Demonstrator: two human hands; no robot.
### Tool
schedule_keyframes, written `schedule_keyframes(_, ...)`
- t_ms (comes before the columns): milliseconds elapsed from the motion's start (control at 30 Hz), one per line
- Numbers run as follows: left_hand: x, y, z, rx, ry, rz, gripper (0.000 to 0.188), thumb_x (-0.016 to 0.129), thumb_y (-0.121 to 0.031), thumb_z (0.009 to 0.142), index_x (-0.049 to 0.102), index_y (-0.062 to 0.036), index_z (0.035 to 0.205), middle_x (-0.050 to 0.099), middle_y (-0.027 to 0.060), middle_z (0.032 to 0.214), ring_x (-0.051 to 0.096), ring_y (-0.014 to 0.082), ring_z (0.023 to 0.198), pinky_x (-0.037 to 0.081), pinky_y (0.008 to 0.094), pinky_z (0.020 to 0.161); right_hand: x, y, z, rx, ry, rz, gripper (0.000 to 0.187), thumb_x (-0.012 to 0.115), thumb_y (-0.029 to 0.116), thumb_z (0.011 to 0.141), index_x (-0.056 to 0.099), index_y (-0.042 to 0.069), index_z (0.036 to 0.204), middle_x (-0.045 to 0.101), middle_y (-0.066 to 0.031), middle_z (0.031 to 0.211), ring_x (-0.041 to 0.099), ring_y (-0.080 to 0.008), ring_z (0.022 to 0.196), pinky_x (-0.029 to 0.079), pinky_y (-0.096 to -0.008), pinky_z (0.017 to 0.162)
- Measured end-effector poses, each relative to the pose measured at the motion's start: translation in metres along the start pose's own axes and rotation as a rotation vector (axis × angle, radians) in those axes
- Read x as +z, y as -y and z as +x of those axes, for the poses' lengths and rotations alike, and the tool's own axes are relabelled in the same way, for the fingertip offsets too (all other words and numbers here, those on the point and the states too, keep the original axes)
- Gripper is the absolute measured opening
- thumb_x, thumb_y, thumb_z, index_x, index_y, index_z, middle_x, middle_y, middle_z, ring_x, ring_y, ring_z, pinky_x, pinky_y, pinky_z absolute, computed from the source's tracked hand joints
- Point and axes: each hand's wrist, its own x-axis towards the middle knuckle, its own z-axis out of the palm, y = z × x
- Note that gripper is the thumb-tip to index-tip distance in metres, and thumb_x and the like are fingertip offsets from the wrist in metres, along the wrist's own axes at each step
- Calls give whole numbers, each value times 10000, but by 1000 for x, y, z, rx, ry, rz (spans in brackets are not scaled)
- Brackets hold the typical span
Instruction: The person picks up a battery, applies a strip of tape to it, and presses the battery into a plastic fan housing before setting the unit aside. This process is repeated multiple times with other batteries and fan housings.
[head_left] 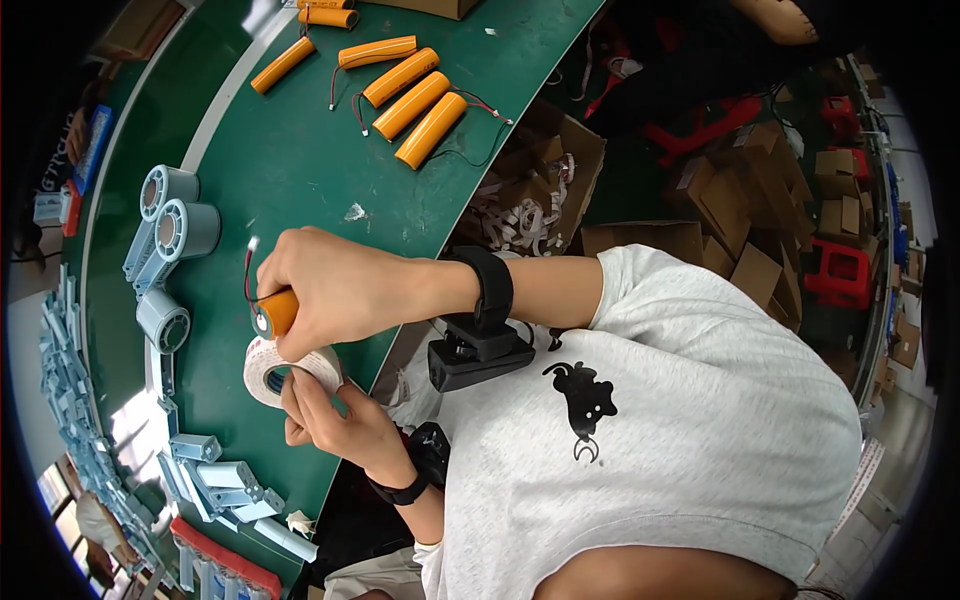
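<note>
My right hand (335, 285) is closed round an orange cylindrical battery pack (277, 313), whose end and thin red and black wires show beyond the fingers. Just below it, my left hand (340, 430) grips a roll of white tape (262, 378), with fingertips at its core. The battery end and right fingertips are close against the tape's upper edge; whether a strip is attached cannot be made out. Both hands are over the green table (390, 215). Several more orange battery packs (430, 130) with leads lie toward the top of the table.
Light-blue round plastic housings (187, 230) stand left of my hands, and light-blue casings (230, 485) lie below them. A red-edged holder (225, 555) sits at the lower left. Beyond the table edge is a carton (580, 160) of white strips, near other cardboard boxes (730, 200).
</note>
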Motion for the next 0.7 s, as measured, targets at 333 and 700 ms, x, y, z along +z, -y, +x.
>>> schedule_keyframes(333,2,-19,1,-42,7,-91,349,653,0,726,564,53,1059,615,139,936,538,220,851,300,304,748,-3,-6,-6,249,-156,486,121,664,51,599,564,-19,596,522,-10,562,454,-61,502,351,-243,453)
schedule_keyframes(700,4,-17,-6,-297,7,-210,273,634,-18,773,567,72,1021,612,91,833,507,165,756,374,289,672,-38,-5,-7,299,-36,405,357,708,332,738,592,-1,681,465,-8,542,433,-75,486,347,-227,454)
